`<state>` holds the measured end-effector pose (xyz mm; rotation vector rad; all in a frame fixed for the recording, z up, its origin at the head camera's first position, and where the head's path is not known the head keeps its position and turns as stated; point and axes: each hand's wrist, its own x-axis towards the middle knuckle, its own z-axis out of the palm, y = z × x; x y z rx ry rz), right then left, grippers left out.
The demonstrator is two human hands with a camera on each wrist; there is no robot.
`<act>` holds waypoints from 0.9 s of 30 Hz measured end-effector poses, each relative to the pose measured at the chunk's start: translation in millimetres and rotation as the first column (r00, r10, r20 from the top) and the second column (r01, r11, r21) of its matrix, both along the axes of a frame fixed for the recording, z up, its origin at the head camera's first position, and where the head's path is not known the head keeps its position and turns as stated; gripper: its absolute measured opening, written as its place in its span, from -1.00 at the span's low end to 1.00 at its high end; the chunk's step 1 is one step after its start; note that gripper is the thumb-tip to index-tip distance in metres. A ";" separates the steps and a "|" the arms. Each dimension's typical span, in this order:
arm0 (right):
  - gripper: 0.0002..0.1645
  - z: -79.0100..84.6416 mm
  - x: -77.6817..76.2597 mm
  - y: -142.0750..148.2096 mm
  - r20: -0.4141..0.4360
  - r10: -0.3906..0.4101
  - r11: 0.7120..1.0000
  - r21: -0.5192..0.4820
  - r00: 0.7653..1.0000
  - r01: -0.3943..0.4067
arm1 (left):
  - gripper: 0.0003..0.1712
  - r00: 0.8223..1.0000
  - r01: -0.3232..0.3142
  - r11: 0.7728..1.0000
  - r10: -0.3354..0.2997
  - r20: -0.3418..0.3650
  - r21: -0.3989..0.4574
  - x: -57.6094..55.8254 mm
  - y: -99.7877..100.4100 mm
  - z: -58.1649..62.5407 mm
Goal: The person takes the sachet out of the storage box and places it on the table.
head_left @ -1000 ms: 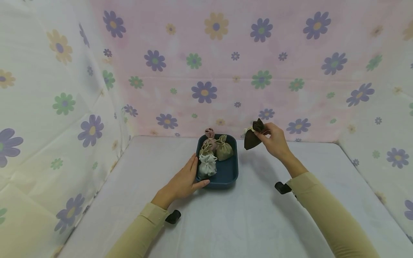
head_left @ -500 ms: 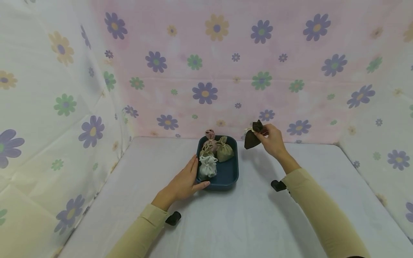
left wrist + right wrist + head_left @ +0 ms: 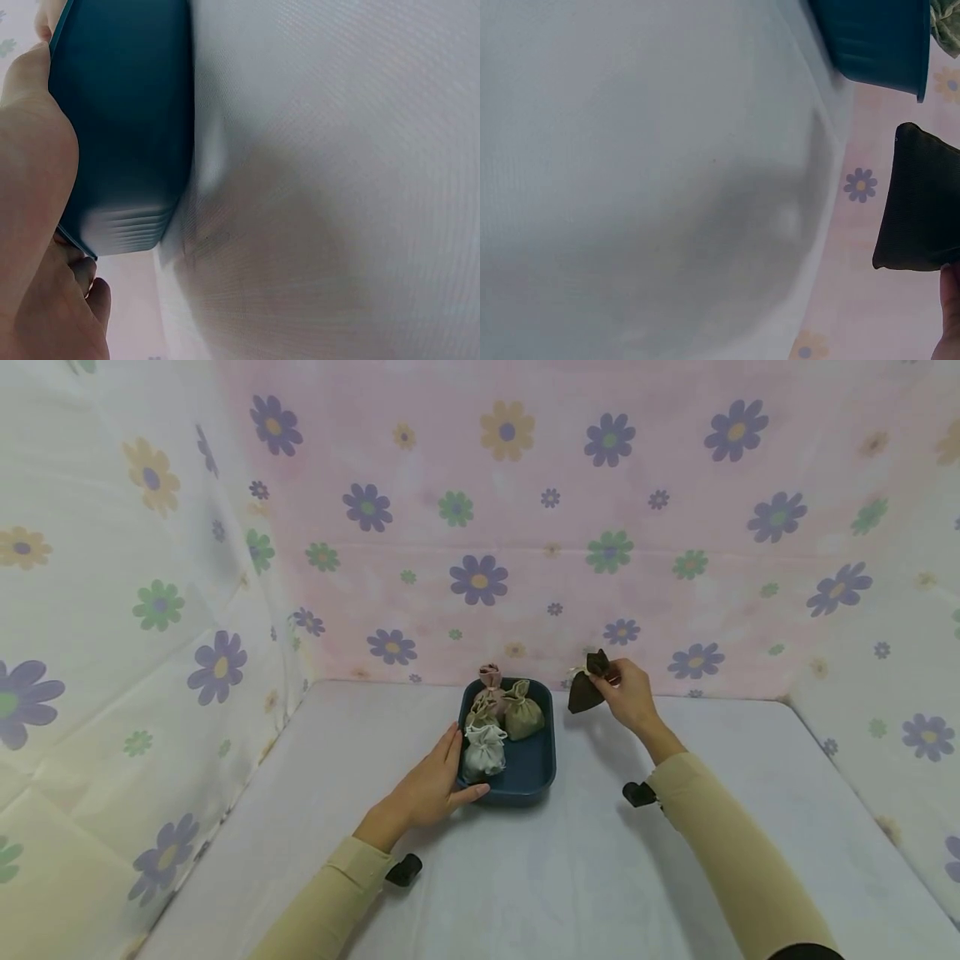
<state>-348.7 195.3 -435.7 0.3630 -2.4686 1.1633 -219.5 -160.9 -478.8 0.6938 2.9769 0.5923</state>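
Note:
In the head view my right hand (image 3: 632, 695) pinches a dark brown drawstring pouch (image 3: 585, 693) by its gathered neck. The pouch hangs above the table, just right of a blue tray (image 3: 528, 777) and apart from it. Its dark body (image 3: 922, 202) also shows at the right of the right wrist view. My left hand (image 3: 423, 789) lies against the tray's near left corner, fingers straight along the left side and thumb along the front rim. Several pouches stand in the tray: a white one (image 3: 484, 753) in front, a pink one (image 3: 491, 689) at the back, and olive ones (image 3: 523, 718).
A white-covered table (image 3: 525, 877) carries the tray near its back edge. Behind it hangs a pink flowered cloth (image 3: 540, 527), with a white flowered cloth (image 3: 150, 677) along the left side. The tray's right front part shows bare floor.
My right hand has lowered slightly with the brown pouch, and the right forearm has shifted left. My left hand stays on the tray. The head view has tilted slightly.

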 end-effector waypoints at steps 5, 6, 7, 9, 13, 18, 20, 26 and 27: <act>-0.70 -8.9 -4.2 -2.4 -0.004 0.004 1.000 -0.014 1.000 -0.004 | 0.25 1.000 -0.003 1.000 0.003 0.004 -0.007 0.1 -0.3 -0.2; -0.70 -10.3 -5.0 -2.8 -0.005 0.004 1.000 -0.015 1.000 -0.004 | 0.26 1.000 -0.004 1.000 0.004 0.005 -0.010 0.3 -0.3 0.1; -0.70 -11.6 -5.7 -3.1 -0.007 0.004 1.000 -0.012 1.000 -0.004 | 0.27 1.000 -0.006 1.000 0.007 0.008 -0.015 0.4 -0.4 0.3; -0.70 -14.0 -7.0 -3.4 -0.010 0.002 1.000 -0.009 1.000 -0.002 | 0.28 1.000 -0.008 1.000 0.008 0.011 -0.015 0.4 -0.3 0.8; -0.70 -16.8 -8.7 -2.5 0.002 -0.010 1.000 0.000 1.000 0.010 | 0.24 1.000 -0.002 1.000 0.002 0.011 -0.004 -0.3 0.2 1.0; -0.66 -17.7 -10.8 -1.6 0.049 -0.021 1.000 0.016 0.999 0.020 | 0.25 1.000 0.000 1.000 0.000 0.013 -0.007 -1.7 -0.5 0.2; -0.64 -17.8 -11.5 -2.1 0.068 -0.021 1.000 0.020 0.997 0.020 | 0.27 1.000 0.002 1.000 -0.002 0.013 -0.015 -2.8 -1.3 0.2; -0.60 -21.8 -11.5 -5.3 0.113 -0.023 0.999 0.037 0.993 0.019 | 0.30 1.000 0.002 1.000 -0.002 0.012 -0.015 -2.6 -1.5 -0.9; -0.60 -23.2 -11.6 -5.5 0.116 -0.022 0.999 0.038 0.993 0.017 | 0.31 1.000 0.000 1.000 0.001 0.014 -0.018 -2.2 -1.4 -1.0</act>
